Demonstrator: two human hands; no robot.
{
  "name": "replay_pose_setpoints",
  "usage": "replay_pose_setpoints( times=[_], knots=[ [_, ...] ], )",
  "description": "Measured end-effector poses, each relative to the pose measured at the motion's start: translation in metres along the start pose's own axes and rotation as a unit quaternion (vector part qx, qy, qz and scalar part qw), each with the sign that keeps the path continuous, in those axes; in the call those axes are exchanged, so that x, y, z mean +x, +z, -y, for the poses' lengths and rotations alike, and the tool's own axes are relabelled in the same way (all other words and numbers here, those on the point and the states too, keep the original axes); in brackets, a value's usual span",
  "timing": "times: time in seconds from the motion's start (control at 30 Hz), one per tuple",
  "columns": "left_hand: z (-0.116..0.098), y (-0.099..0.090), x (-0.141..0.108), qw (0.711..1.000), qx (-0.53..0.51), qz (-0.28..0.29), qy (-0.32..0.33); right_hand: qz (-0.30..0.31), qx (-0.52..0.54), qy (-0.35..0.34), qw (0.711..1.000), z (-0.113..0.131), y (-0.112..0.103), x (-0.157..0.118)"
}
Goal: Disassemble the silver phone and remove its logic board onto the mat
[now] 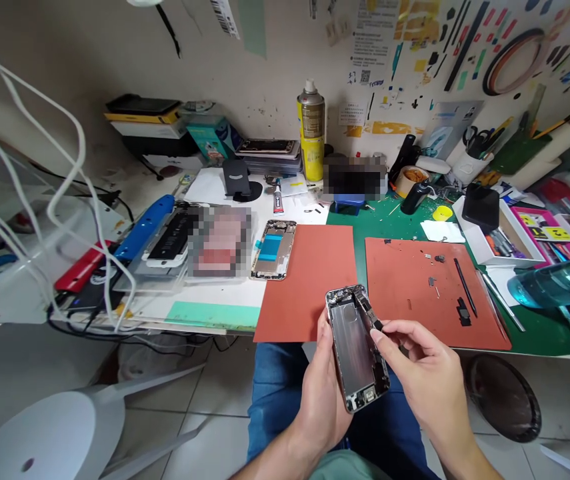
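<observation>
My left hand is wrapped round the left side of an opened phone housing, holding it tilted above my lap. The inside of the housing is bare grey metal, with small parts along its top, right and bottom edges. A narrow logic board lies along the upper right inner edge. Thumb and forefinger of my right hand pinch the lower end of that board. Whether the board is seated or lifted I cannot tell. Just beyond, a red-brown mat lies at the table's front edge.
A second red-brown mat carries small phone parts and a black pen-like tool. Another phone frame with blue strips lies left. Behind stand a yellow spray can and a phone stand. White cables hang left; a blue bottle lies right.
</observation>
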State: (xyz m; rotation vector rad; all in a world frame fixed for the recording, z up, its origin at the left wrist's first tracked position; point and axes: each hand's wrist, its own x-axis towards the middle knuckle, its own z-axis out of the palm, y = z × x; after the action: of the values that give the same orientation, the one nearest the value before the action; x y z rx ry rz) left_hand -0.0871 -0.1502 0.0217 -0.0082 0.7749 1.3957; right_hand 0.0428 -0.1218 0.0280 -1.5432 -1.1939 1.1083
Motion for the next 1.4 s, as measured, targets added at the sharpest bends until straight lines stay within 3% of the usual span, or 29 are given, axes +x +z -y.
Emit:
replay_pose_setpoints(
  times=[0.17,0.37,0.77,1.4],
  knots=[
    [0.002,0.002,-0.001,1.0,-0.008,0.007,-0.026,-0.012,-0.053,-0.063,0.997,-0.003,-0.003,-0.007],
    [0.005,0.001,0.0,1.0,-0.018,-0.003,0.018,-0.042,-0.095,-0.152,0.983,-0.004,0.004,-0.012],
    [0.007,-0.003,0.001,0.999,-0.029,-0.005,0.04,-0.075,-0.143,-0.293,0.942,-0.01,0.012,-0.019],
    [0.004,-0.005,0.002,0.999,-0.025,0.004,0.033,-0.079,-0.187,-0.367,0.908,-0.021,0.017,-0.021]
  ],
)
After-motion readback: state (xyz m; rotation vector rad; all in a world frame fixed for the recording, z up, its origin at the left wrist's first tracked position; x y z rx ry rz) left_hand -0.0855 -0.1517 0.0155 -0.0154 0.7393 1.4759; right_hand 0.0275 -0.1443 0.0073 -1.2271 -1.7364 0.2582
